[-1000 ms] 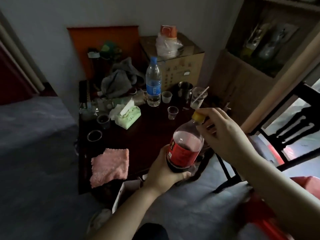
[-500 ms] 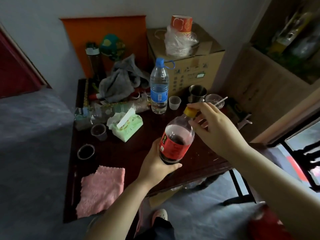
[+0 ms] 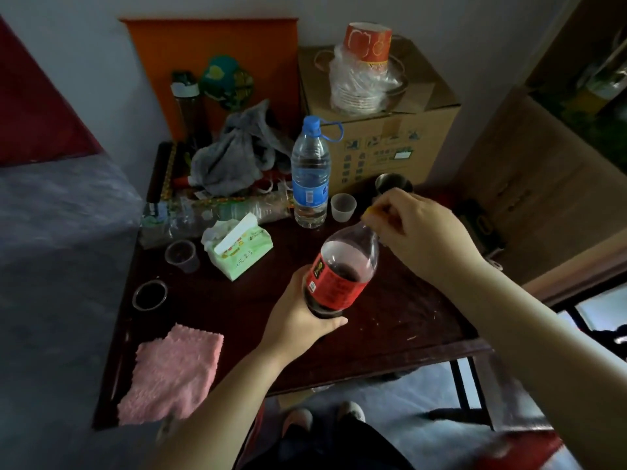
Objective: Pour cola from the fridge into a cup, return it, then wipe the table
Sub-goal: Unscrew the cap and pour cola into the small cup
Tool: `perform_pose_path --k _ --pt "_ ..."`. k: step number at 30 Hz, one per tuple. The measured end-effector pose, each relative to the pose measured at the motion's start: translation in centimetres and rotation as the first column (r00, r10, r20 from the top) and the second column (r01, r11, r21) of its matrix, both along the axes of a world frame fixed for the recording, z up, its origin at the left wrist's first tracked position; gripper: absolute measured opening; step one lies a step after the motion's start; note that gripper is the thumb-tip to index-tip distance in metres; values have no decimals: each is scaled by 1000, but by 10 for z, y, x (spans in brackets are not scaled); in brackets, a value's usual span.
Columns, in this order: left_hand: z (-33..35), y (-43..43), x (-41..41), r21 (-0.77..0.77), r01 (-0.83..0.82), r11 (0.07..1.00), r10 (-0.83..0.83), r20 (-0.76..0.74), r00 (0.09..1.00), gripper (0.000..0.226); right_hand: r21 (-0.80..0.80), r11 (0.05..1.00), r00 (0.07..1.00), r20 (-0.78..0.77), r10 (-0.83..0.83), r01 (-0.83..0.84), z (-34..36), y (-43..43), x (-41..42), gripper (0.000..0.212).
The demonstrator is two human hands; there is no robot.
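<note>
As the left hand [image 3: 298, 317] grips the cola bottle [image 3: 339, 283], tissues [image 3: 241, 254] lie nearby.

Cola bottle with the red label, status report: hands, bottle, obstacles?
Left hand grips the red-labelled plastic cola bottle low, tilted. Right hand pinches its yellow cap. Tall clear water bottle stands close beside the small translucent cup.

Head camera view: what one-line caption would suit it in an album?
Left hand grips a cola bottle over a cluttered table while the right hand pinches its yellow cap.

Part-full cola bottle [image 3: 342, 276], red label, tilted over table [image 3: 390, 317]; yellow cap [image 3: 368, 211] at neck.
</note>
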State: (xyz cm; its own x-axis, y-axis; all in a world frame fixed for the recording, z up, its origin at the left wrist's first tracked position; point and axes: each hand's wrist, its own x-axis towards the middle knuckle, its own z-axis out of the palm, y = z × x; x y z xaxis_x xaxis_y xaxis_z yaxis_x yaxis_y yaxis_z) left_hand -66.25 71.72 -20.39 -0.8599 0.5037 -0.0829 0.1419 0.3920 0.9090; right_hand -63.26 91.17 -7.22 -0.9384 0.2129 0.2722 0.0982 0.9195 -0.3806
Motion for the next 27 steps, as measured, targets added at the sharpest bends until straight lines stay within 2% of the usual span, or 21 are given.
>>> perform_pose_path --k 2,5,7,11,14,18,20,22,25,27 --pt "4 2 1 -14 -21 1000 21 -22 1000 86 37 999 1000 -1 8 -8 3 4 -8 39" --pt "8 2 0 -15 -53 999 52 -31 998 85 -25 999 998 34 48 -47 7 8 -18 38" --pt "11 1 0 -13 -61 998 61 -22 998 84 -54 988 988 29 150 -148 8 9 -22 34" --pt "16 1 -3 -24 -90 996 89 -41 995 79 -11 944 942 -78 328 -330 7 14 -30 35" --pt "19 -3 -12 -51 -24 998 23 -18 1000 83 -39 897 895 -102 435 -440 5 19 -36 37" --pt "21 -8 -21 -67 50 996 -49 19 999 86 -53 848 848 20 530 -528 12 29 -43 35" --pt "21 -8 -23 -61 19 998 -19 4 1000 83 -98 869 865 88 493 -485 17 32 -45 31" --pt "20 -4 -22 -50 -15 999 14 -22 1000 82 -132 923 917 131 377 -361 18 33 -46 30" --pt "21 0 -22 -28 -73 997 71 -60 996 86 -52 991 974 183 130 -123 15 22 -48 50" --pt "25 1 -23 -25 -76 997 73 -108 991 85 11 999 987 159 33 -35 16 11 -48 63"
